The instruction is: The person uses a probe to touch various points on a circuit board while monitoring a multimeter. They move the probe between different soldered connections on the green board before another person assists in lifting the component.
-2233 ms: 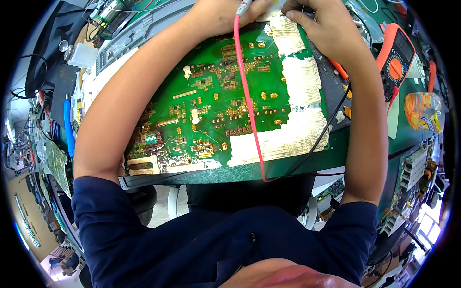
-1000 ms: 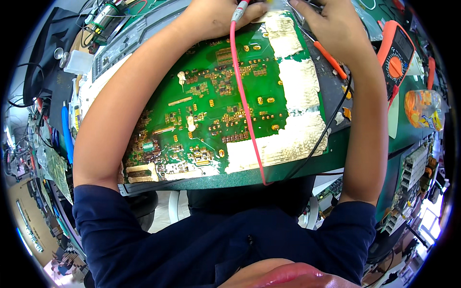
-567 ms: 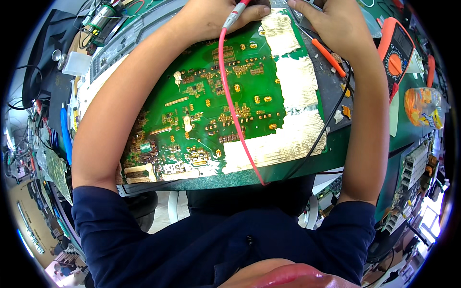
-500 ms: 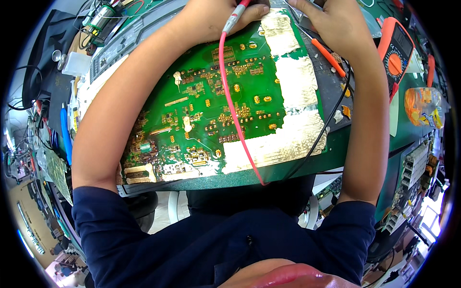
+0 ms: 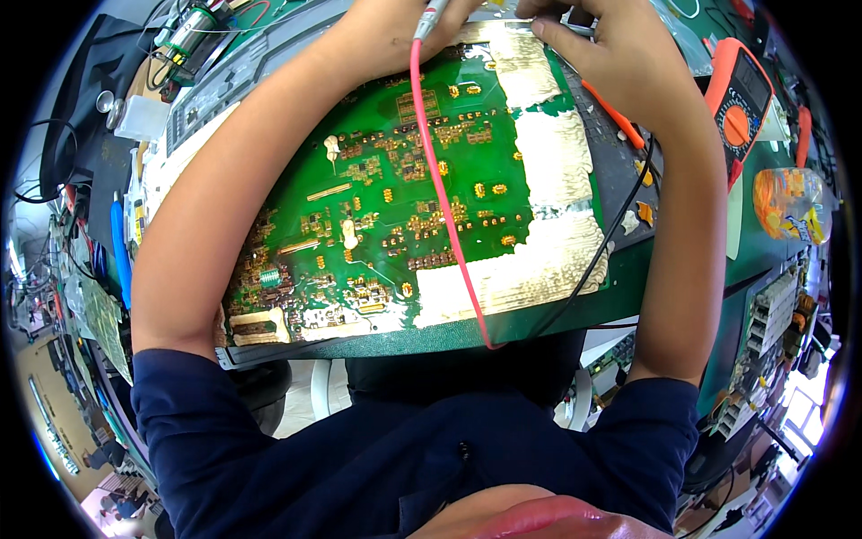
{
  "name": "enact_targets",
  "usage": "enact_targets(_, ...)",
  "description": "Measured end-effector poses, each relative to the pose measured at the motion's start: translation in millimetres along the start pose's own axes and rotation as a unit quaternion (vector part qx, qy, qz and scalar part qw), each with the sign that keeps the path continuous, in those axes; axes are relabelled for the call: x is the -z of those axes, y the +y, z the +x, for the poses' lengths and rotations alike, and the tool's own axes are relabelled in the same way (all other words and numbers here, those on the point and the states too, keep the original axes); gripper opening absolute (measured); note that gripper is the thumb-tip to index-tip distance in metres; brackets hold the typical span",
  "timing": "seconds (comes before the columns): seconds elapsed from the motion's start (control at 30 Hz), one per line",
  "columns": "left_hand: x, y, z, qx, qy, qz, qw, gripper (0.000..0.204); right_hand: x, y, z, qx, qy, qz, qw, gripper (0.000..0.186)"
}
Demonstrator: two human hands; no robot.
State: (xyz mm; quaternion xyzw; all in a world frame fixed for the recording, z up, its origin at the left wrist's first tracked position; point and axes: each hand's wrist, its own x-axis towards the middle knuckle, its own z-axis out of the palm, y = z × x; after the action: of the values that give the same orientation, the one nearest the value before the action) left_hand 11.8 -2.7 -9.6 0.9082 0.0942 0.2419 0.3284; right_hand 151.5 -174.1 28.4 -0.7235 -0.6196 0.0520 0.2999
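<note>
A large green circuit board (image 5: 359, 193) lies before me, with cream-coloured coating along its right and near edges. At its far edge my left hand (image 5: 395, 31) is closed on a red test probe (image 5: 433, 16), whose top is cut off by the picture. The probe's red lead (image 5: 440, 189) hangs down across the board. My right hand (image 5: 620, 63) is over the board's far right corner, thumb and fingers bent together. Something slim and metallic shows at its fingertips, too hidden to name. A black lead (image 5: 620, 216) passes under my right wrist.
An orange-handled tool (image 5: 615, 112) lies partly under my right hand. Further right are a red-cased multimeter (image 5: 738, 108) and a clear jar with orange contents (image 5: 790, 205). Yellow and white scraps sit beside the board. A blue-handled tool (image 5: 120, 251) is at the left.
My right hand has come slightly nearer and its thumb has moved down toward the board's corner. My left hand and the red probe have shifted a little up and left.
</note>
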Motion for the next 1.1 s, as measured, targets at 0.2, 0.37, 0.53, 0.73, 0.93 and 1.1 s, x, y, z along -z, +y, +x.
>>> enact_targets(0.2, 0, -2, -2, -0.039, 0.012, -0.015, 0.999, 0.017, -1, -4, -1, 0.029, 0.007, -0.034, 0.999, 0.016)
enact_targets(0.37, -3, -4, 2, -0.029, 0.019, -0.024, 0.999, 0.022, 5, -7, 3, 0.079, -0.007, -0.094, 0.992, 0.015)
enact_targets(0.53, -2, -9, 3, -0.004, 0.027, 0.011, 1.000, 0.025, 1, -6, 9, 0.087, -0.032, -0.077, 0.993, 0.012)
enact_targets(0.73, -7, -15, 5, -0.007, 0.055, -0.025, 0.998, 0.027, -4, -4, 7, 0.100, -0.013, -0.055, 0.993, 0.010)
enact_targets(0.93, -8, -19, 6, -0.030, 0.059, -0.030, 0.997, 0.028, -6, -5, 6, 0.090, -0.010, -0.037, 0.995, 0.010)
enact_targets(1.1, -6, -17, 6, -0.014, 0.046, -0.017, 0.999, 0.030, -13, -14, -1, 0.098, 0.040, -0.093, 0.990, 0.010)
